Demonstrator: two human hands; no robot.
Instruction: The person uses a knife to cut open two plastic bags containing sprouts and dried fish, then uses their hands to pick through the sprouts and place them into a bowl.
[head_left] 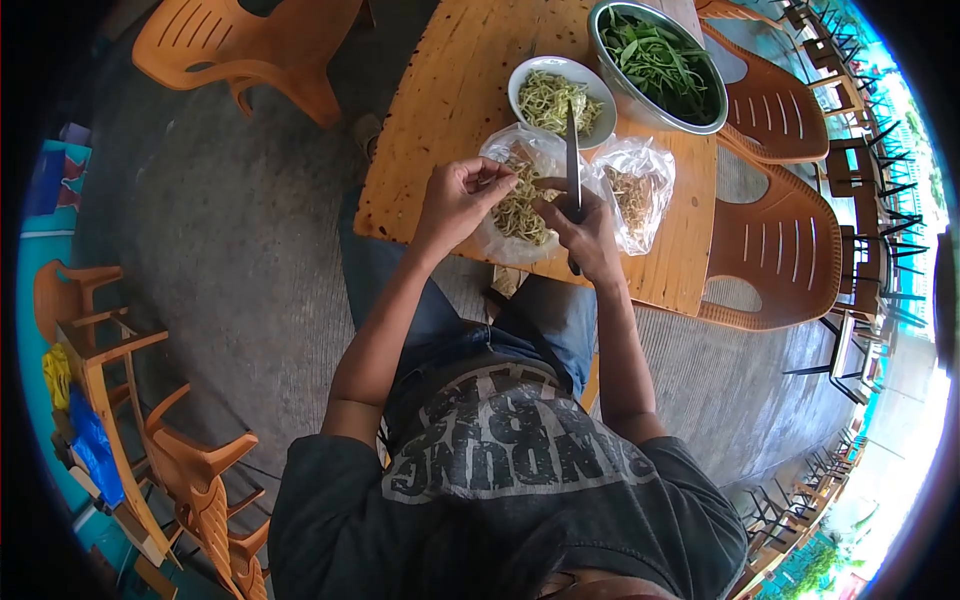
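Observation:
My left hand [465, 200] is closed in a pinch over the left side of an open clear plastic bag of bean sprouts [520, 215]; what it pinches is too small to make out. A knife [573, 160] is gripped in my right hand [585, 232], its blade pointing away from me over the bag. Beyond the bag stands a white bowl [517, 85] with sprouts in it. To the right of my right hand lies a second clear bag [650, 190] holding brownish scraps.
A metal bowl of green leaves [660, 70] stands at the far right of the wooden table [430, 110]. Orange plastic chairs [785, 250] line the table's right side, and another chair [250, 50] is at the far left. The table's near edge lies just beyond my lap.

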